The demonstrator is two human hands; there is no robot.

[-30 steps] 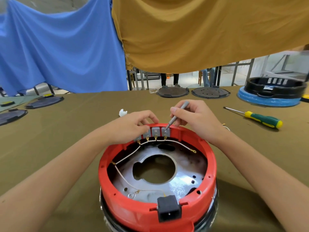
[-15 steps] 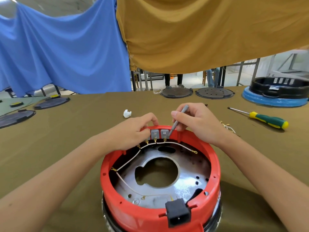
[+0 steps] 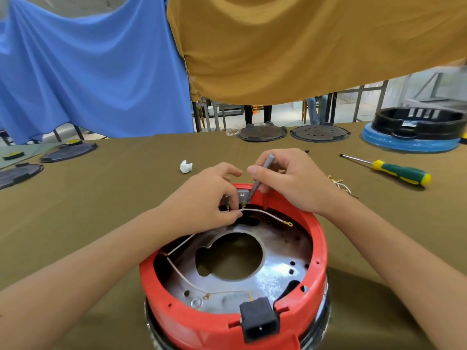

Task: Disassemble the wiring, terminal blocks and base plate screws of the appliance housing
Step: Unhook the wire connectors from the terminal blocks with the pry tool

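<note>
Right grip: right hand [image 3: 290,183] pinches one thin grey tool [image 3: 260,176] between thumb and fingers, its tip down at the far rim of the housing.
Left grip: left hand [image 3: 204,203] has fingertips curled closed on the white wire [image 3: 265,213] just below the terminals.
Terminal blocks: two grey terminal blocks [image 3: 242,194] show at the far inner wall; the left hand may be hiding more.
Wiring: the white wire arcs right to one ring lug; a second thin wire [image 3: 182,271] runs along the left inner wall toward the black power socket [image 3: 260,320].
Housing: one red appliance housing [image 3: 318,248] stands on the tabletop [image 3: 101,198], open side up, one metal base plate [image 3: 275,276] inside.
Tabletop, right: one green-and-yellow screwdriver [image 3: 399,171]; one loose bundle of wires [image 3: 340,184] near the right wrist.
Tabletop, far: two dark round lids [image 3: 262,133]; one black ring on a blue base [image 3: 414,132].
Tabletop, left: one white scrap [image 3: 186,166].
</note>
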